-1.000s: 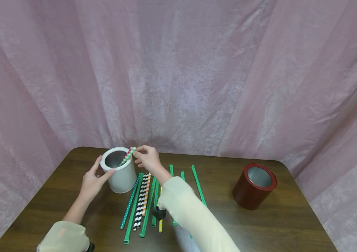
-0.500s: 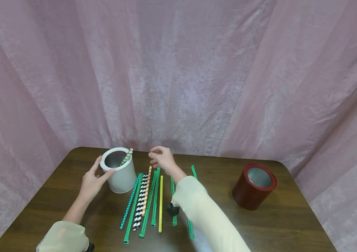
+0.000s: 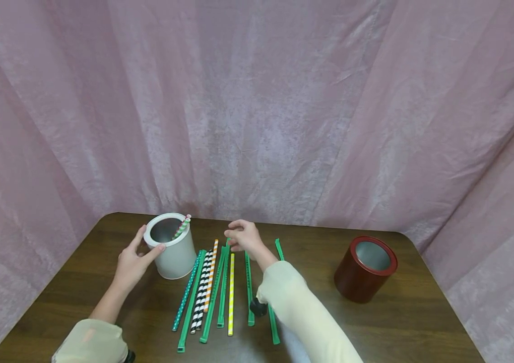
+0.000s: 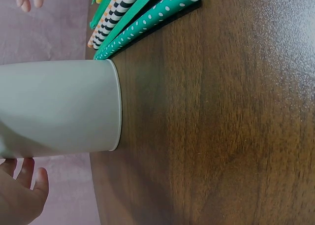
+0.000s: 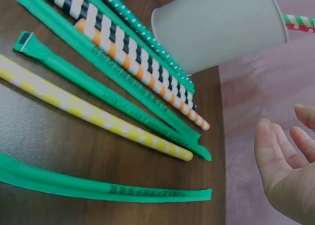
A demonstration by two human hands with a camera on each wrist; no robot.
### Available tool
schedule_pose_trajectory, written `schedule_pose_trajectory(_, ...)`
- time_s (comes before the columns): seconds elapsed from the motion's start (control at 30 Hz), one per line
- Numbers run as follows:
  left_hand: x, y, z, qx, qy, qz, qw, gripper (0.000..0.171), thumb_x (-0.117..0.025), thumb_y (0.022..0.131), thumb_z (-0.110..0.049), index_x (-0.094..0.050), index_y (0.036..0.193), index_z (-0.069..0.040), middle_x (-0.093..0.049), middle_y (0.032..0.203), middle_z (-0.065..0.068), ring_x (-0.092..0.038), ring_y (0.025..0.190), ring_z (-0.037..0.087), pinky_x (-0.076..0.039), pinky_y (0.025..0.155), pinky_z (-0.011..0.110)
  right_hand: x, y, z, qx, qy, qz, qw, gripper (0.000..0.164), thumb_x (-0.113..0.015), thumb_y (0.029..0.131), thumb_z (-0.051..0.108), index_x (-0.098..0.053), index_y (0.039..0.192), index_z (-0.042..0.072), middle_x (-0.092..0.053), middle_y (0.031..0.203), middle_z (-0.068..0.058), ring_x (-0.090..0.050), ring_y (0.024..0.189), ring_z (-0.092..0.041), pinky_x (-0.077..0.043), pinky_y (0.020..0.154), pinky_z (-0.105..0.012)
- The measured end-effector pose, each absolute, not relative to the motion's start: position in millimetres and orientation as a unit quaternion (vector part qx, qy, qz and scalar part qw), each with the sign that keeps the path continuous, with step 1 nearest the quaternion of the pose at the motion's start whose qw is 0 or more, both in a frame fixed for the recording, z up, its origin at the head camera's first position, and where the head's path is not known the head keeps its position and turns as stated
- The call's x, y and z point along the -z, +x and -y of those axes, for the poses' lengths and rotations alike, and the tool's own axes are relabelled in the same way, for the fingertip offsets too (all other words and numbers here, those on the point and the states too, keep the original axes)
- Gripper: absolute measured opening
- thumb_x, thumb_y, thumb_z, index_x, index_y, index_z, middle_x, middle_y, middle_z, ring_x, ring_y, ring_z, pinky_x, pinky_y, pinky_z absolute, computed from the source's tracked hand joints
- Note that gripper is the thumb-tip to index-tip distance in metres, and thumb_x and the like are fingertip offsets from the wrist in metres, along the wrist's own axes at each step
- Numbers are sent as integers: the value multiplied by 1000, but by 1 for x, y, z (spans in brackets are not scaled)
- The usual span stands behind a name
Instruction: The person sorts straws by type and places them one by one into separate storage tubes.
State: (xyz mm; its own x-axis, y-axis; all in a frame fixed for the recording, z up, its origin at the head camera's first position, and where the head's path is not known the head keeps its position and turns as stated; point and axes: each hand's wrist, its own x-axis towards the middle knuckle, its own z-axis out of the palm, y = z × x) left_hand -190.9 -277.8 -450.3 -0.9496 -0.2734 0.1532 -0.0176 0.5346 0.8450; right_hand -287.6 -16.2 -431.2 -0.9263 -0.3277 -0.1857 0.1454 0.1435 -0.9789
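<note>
On the left, my left hand [image 3: 132,261] holds a white canister [image 3: 176,257], thumb at its front rim and fingers along its left side. Two striped paper straws [image 3: 184,226], one green-and-white and one red, lean inside against the right rim. My right hand [image 3: 247,238] hovers above the far ends of the straws, fingers loosely bent with nothing between them. Under it and to its left lie green wrapped straws [image 5: 123,107], a yellow straw [image 3: 232,297], an orange-striped straw [image 3: 211,277], black-striped straws [image 3: 201,292] and a teal dotted straw [image 3: 186,297].
A dark red canister [image 3: 366,269] stands on the right of the wooden table [image 3: 402,327], its open top tilted toward me in view. Another green wrapped straw [image 3: 273,325] lies partly under my right forearm. A pink curtain [image 3: 257,111] hangs behind the table.
My right hand has let go of the green-striped straw in the white canister and moved right, then slightly down over the straws. My left hand stays on the canister.
</note>
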Motion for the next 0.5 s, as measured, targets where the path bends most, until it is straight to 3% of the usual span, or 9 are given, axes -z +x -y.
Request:
schedule_pose_trajectory(0.07,451,-191,278,475,84,865,134,82,-62,80,-39,-16,142,-13,-33,138,23,-34,125,38,-33,94,57,436,-287,14,650,-65,-733,187,29,-60,83,12,-54,110,2,-62,94,-10,-62,73,-24,-54,68,-39)
schedule_pose_trajectory(0.3,451,-191,278,477,85,864,136,81,-62,80,-39,-17,142,-13,-35,137,23,-36,124,37,-33,94,56,450,-280,8,637,-81,-737,210,30,-60,83,13,-52,111,3,-61,95,-10,-58,90,-37,-50,77,-48)
schedule_pose_trajectory(0.5,452,-192,279,479,84,863,141,81,-63,80,-38,-18,142,-11,-38,135,23,-37,123,36,-34,94,56,462,-274,5,621,-91,-745,227,37,-61,82,11,-49,115,0,-59,96,-11,-55,95,-42,-53,71,-44)
